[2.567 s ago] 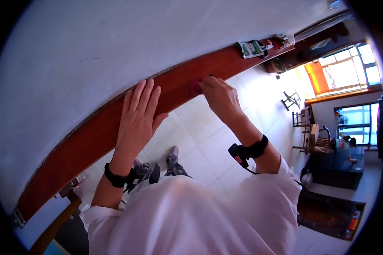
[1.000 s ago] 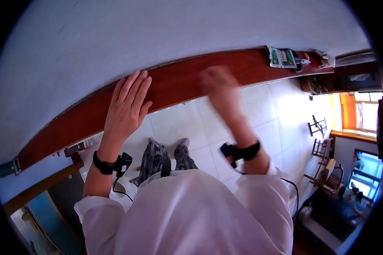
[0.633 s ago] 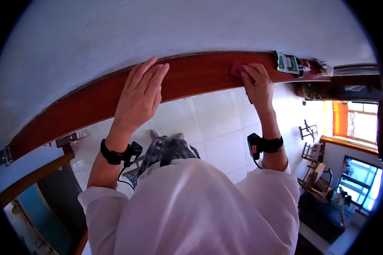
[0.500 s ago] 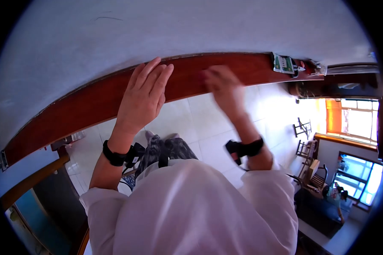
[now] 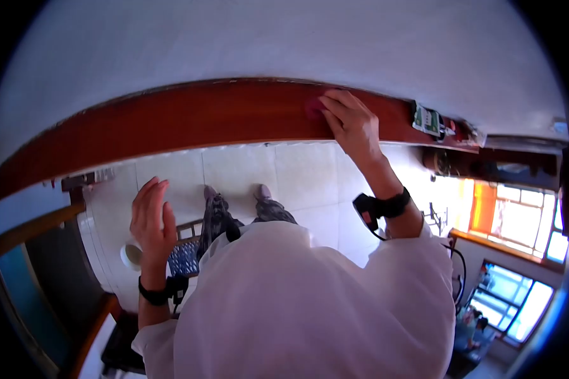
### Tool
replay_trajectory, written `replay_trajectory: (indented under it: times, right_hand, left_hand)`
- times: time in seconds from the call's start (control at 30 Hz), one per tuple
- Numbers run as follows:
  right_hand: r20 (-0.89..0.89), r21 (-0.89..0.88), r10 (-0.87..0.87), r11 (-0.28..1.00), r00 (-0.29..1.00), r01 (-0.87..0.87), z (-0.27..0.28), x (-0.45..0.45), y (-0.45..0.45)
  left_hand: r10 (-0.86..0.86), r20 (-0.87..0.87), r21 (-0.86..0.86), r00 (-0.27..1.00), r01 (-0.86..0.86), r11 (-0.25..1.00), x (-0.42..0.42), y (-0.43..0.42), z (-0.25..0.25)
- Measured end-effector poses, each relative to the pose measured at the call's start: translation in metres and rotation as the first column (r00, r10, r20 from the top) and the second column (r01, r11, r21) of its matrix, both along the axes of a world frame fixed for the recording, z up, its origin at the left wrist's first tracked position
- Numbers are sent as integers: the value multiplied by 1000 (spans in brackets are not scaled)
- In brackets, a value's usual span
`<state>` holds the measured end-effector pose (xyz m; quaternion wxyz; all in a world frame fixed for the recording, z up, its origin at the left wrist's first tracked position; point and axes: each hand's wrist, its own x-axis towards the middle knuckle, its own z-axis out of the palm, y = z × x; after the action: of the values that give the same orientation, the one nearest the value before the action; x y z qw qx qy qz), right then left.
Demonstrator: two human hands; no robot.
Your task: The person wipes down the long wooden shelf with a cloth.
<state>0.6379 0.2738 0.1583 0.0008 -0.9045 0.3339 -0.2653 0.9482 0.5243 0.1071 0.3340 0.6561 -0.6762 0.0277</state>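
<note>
A long reddish-brown wooden shelf [image 5: 189, 120] runs along the white wall in front of me. My right hand [image 5: 354, 123] is over its surface, fingers closed on a small dark pink cloth [image 5: 314, 108]; most of the cloth is hidden or blurred. Off the shelf's near edge, my left hand [image 5: 152, 218] hangs in the air above the floor, fingers stretched out and thumb apart, holding nothing. A green and white packet [image 5: 427, 120] lies on the shelf to the right of my right hand.
Small items [image 5: 464, 132] stand beyond the packet at the shelf's right end. Below are a pale tiled floor [image 5: 303, 180], a chair with a patterned seat [image 5: 184, 258] and a round pale container [image 5: 131, 256]. Another person [image 5: 468, 328] is at the lower right, near a window.
My left hand has moved off the shelf, down and left, over the floor. My right hand has shifted slightly right along the shelf with the cloth. The view has shifted too.
</note>
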Motion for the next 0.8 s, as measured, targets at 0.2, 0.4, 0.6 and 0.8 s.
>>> replay_trajectory:
  times: [0.2,0.4,0.6,0.8]
  right_hand:
    - [-133,-31,151,987,980,-156,12,-51,-28]
    - [-71,-30,304,951,950,-307,2,-45,-40]
    - [-72,73,485,874,871,-481,2,39,-13]
    - [-227,158,427,903,875,-400,13,7,-21]
  left_hand:
    - [106,-1,39,994,-106,994,-52,8,-8]
    - [369,-62,126,927,-360,924,-89,50,-34]
    - [239,-92,40,967,-236,971,-127,3,-2]
    - [515,-133,183,847,-490,852,-128,84,-40]
